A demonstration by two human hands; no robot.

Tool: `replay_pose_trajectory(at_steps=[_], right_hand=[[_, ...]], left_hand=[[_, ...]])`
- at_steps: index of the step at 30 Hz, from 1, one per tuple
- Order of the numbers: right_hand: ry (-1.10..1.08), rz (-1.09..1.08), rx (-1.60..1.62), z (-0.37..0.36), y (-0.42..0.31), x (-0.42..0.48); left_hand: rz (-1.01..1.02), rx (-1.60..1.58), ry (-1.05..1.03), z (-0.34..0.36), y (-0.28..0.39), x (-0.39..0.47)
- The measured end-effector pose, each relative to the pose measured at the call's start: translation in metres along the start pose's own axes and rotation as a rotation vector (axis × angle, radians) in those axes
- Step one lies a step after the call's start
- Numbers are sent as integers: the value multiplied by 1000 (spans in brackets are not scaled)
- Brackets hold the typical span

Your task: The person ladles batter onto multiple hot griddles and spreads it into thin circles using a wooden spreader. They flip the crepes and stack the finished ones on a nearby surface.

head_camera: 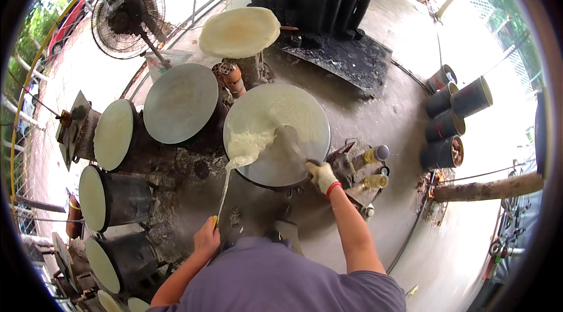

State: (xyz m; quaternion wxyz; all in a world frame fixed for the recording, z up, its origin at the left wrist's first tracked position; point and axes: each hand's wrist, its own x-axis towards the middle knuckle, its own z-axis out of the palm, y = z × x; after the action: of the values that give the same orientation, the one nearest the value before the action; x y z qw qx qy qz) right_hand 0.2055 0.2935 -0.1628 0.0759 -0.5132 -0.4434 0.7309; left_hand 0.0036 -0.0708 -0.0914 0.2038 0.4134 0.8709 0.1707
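Observation:
A large round griddle (277,175) lies before me with pale batter (299,109) spread over its far part. My left hand (206,238) is closed on the yellow handle of a long ladle (224,191). The ladle's bowl, covered in batter, is over the griddle's left edge. My right hand (322,175), in a light glove with a red band at the wrist, grips the dark handle of a spreading tool (288,142). That tool's blurred head is over the middle of the griddle, beside the batter.
Further griddles (181,103) on dark stands curve around my left. A stack of thin round pancakes (239,32) stands beyond. Black coal briquettes (308,8) are piled at the back, near a fan (127,17). Bottles (376,153) stand right of the griddle; metal buckets (444,125) lie farther right.

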Motion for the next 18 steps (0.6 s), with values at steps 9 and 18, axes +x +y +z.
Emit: replay_pose_trajectory(at_steps=[9, 18], right_hand=[[107, 21, 582, 115, 107, -118], [467, -303, 335, 320, 106, -15]], left_hand=[[278, -399, -52, -75, -54, 19], [14, -1334, -332, -179, -111, 20]])
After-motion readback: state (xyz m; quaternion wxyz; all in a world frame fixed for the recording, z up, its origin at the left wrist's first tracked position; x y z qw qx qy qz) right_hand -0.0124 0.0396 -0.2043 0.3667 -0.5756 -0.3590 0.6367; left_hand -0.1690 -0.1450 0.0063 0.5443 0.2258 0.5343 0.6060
